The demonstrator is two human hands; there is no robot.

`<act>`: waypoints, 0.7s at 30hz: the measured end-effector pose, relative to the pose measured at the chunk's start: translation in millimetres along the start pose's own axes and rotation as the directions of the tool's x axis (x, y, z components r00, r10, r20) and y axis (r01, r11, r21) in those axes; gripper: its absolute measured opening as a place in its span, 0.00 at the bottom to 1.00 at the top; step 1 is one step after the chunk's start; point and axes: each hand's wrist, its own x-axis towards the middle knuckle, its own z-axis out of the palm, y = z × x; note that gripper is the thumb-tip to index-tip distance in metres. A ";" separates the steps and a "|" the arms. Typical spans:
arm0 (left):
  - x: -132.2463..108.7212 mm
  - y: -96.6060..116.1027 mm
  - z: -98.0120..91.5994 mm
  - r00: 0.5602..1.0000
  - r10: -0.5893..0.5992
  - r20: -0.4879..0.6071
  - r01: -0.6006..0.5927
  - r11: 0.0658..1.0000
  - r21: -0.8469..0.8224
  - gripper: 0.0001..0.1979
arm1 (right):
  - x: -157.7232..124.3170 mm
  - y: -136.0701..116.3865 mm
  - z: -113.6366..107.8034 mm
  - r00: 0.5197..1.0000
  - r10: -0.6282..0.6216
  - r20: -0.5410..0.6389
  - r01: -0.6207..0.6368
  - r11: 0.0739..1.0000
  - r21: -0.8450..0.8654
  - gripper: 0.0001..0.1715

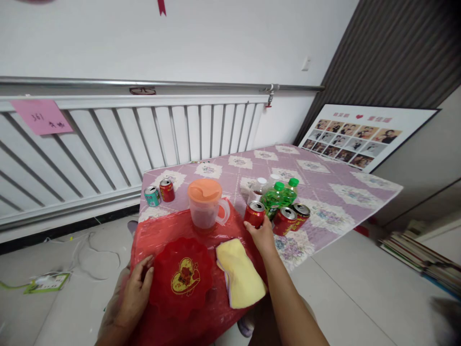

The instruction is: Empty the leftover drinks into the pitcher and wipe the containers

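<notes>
R hand (pixel 262 235): grip is pinching a red cyl. metal can (pixel 254 216), upright on or just above the lilac floral-clothed tabletop (pixel 248 172), L of two similar red metal cans (pixel 284 223). L hand (pixel 139 286): grip is lying loosely spread beside a round scalloped red plate (pixel 180 300); a folded yellow cloth (pixel 242 276) is lying R of it.

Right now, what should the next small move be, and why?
Probably raise the red can straight up: the right hand holds it, and the green bottles and another red can stand close on its right, where a sideways swing might knock them.
</notes>
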 end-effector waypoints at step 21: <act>-0.1 4.6 -0.3 0.999 -0.037 -0.016 0.037 0.999 -0.007 0.22 | 49.1 30.2 62.3 0.995 0.056 -0.088 -0.050 0.997 0.063 0.43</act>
